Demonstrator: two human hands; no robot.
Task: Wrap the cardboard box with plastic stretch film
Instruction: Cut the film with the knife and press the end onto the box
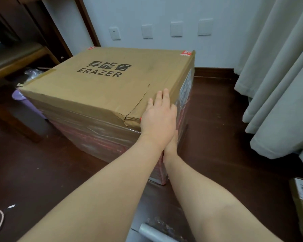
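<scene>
The cardboard box (101,79) stands on the dark wooden floor (217,119) near the wall (147,11), and its near right corner is directly under the two hands. The top face, with the printed word ERAZER, is bare cardboard, and a torn crease (137,105) runs across it toward this corner. The side faces below the top band are covered with clear stretch film (98,130), which looks shiny and a little wrinkled. The left hand (158,117) lies flat on the top of the box at the corner, palm down; its fingers (165,96) are straight and close together, they press on the cardboard and grip nothing. The right hand (171,144) is lower, against the right side of the box at the same corner, where the film is. It is mostly hidden under the left wrist, so I cannot tell if its fingers are straight or curled. A roll of film (152,233) lies on the floor between the two forearms, apart from both hands. A pale curtain (278,84) hangs at the right, and a purple bin (28,103) stands just beside the left side of the box.
</scene>
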